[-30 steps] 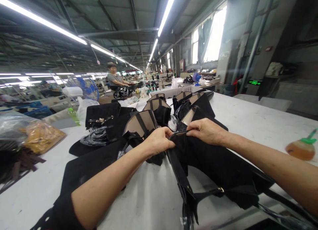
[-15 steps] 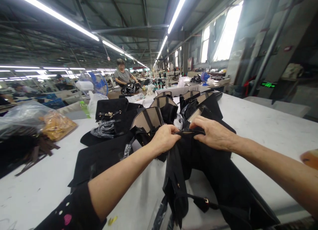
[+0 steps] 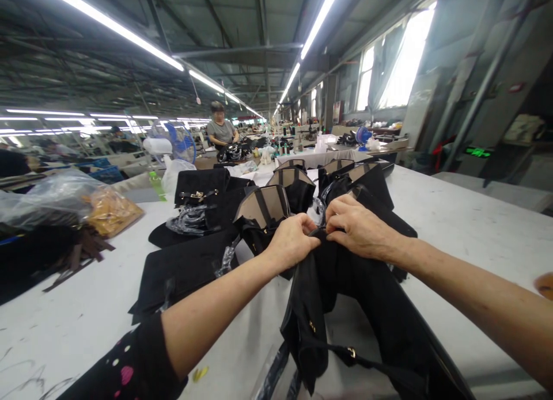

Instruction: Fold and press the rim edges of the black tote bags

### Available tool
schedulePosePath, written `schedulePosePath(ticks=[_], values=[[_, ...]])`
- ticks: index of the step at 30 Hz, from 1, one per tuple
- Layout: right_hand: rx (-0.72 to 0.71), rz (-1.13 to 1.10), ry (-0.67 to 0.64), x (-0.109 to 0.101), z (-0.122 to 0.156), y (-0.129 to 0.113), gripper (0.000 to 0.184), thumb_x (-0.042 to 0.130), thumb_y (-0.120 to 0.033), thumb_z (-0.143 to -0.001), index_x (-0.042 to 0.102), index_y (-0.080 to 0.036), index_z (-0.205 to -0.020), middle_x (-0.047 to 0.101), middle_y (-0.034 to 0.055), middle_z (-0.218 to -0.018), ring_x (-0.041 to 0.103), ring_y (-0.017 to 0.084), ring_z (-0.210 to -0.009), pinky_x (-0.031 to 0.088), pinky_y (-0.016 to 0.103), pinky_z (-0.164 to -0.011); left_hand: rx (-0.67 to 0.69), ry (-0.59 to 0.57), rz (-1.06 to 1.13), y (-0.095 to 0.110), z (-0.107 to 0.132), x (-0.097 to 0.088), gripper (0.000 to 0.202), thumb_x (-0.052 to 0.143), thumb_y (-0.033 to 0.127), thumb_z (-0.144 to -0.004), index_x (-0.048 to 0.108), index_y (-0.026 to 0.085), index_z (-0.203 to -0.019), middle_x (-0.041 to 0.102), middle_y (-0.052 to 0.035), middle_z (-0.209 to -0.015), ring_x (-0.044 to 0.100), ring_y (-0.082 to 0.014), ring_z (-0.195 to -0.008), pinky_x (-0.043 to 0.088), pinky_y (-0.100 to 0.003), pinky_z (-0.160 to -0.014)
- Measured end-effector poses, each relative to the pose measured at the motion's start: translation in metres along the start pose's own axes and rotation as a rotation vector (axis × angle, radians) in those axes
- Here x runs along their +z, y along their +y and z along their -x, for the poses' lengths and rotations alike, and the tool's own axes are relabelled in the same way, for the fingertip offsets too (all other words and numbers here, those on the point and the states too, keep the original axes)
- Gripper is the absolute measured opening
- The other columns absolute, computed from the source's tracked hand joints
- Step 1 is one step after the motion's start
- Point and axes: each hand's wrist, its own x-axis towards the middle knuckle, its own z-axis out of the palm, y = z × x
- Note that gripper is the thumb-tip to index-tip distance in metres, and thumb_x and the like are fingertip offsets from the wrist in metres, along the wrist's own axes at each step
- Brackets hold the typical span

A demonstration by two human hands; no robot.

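Between my two hands is a black fabric bag [image 3: 367,296], its edge pinched at the top while its panels and straps hang down toward me. My left hand [image 3: 294,239] is closed on that edge, thumb against fingers. Close beside it, my right hand [image 3: 358,227] pinches the same edge from the right. A thin strap with a small gold buckle [image 3: 351,352] dangles across the lower part of the bag. Just beyond my hands stand other black bags with beige linings [image 3: 261,207]. The exact spot under my fingertips is hidden.
More black bags with plastic-wrapped handles [image 3: 190,220] lie left on the white table [image 3: 470,216]. Clear plastic bags, one with orange-brown contents [image 3: 114,210], sit at far left. A blue fan [image 3: 181,142] and a co-worker in grey [image 3: 221,132] are farther back.
My hands have come closer together along the bag's edge, the right one moving left. The view has shifted slightly left. The co-worker's arms have drawn in.
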Motion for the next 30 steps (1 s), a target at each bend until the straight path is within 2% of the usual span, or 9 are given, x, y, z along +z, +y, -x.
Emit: schedulePosePath(ticks=[4,10,15,17,21,23,26,30], values=[[-0.062,-0.152,0.032,-0.002,0.003,0.001,0.013,0.066,-0.011,-0.078,0.065,-0.019,-0.067,0.062,0.0044,-0.085,0.048,0.021,-0.095,0.041,0.036,-0.087,0.070,0.066,-0.029,-0.001,0.001,0.000,0.019,0.068,0.020,-0.063,0.059,0.017,-0.079,0.063,0.0016,-0.074,0.055,-0.0115,-0.065,0.041,-0.021,-0.057],[-0.002,-0.164,0.076,-0.001,0.008,0.009,0.009,0.067,-0.016,-0.081,0.063,-0.020,-0.074,0.062,0.0033,-0.084,0.049,0.020,-0.092,0.041,0.036,-0.085,0.217,0.090,-0.088,0.001,0.004,0.001,0.016,0.066,0.015,-0.066,0.062,0.019,-0.081,0.067,0.0033,-0.081,0.057,-0.0107,-0.068,0.042,-0.021,-0.063],[0.037,-0.184,0.071,-0.002,0.009,0.012,0.009,0.067,-0.018,-0.080,0.063,-0.021,-0.072,0.063,0.0022,-0.083,0.051,0.020,-0.093,0.040,0.036,-0.087,0.215,0.066,-0.132,0.003,0.004,0.001,0.009,0.067,0.020,-0.070,0.070,0.020,-0.078,0.070,0.0018,-0.078,0.060,-0.0126,-0.069,0.045,-0.023,-0.067],[0.089,-0.220,0.045,-0.003,0.011,0.013,0.006,0.069,-0.021,-0.078,0.063,-0.021,-0.076,0.063,0.0022,-0.085,0.052,0.020,-0.095,0.041,0.036,-0.088,0.210,0.064,-0.142,0.003,0.004,0.000,0.008,0.068,0.024,-0.072,0.072,0.020,-0.077,0.071,0.0007,-0.078,0.062,-0.0139,-0.071,0.045,-0.023,-0.067],[0.288,-0.372,-0.043,-0.003,0.019,0.015,0.031,0.072,-0.027,-0.072,0.058,-0.022,-0.098,0.061,0.0023,-0.100,0.055,0.020,-0.098,0.044,0.036,-0.088,0.216,0.053,-0.165,0.001,0.003,-0.002,0.014,0.069,0.033,-0.074,0.073,0.020,-0.078,0.072,-0.0006,-0.078,0.064,-0.0158,-0.074,0.046,-0.025,-0.068],[0.378,-0.453,-0.060,0.000,0.022,0.018,0.032,0.070,-0.026,-0.072,0.055,-0.021,-0.100,0.062,0.0021,-0.102,0.057,0.019,-0.097,0.044,0.036,-0.088,0.229,0.047,-0.204,0.003,0.002,-0.003,0.017,0.066,0.035,-0.077,0.072,0.020,-0.076,0.071,-0.0006,-0.075,0.064,-0.0161,-0.074,0.045,-0.025,-0.066],[0.473,-0.586,-0.080,0.005,0.027,0.023,0.028,0.067,-0.023,-0.071,0.053,-0.020,-0.094,0.063,0.0016,-0.094,0.060,0.019,-0.089,0.047,0.034,-0.082,0.305,0.058,-0.316,0.008,-0.003,-0.003,0.017,0.064,0.031,-0.078,0.068,0.018,-0.069,0.069,-0.0022,-0.078,0.063,-0.0163,-0.076,0.045,-0.026,-0.068],[0.518,-0.665,-0.078,0.011,0.031,0.031,0.023,0.064,-0.021,-0.071,0.053,-0.021,-0.091,0.063,0.0002,-0.089,0.061,0.018,-0.084,0.048,0.032,-0.076,0.426,0.034,-0.419,0.014,-0.009,-0.001,0.014,0.059,0.018,-0.076,0.060,0.016,-0.062,0.066,-0.0036,-0.084,0.061,-0.0153,-0.078,0.044,-0.025,-0.069]])
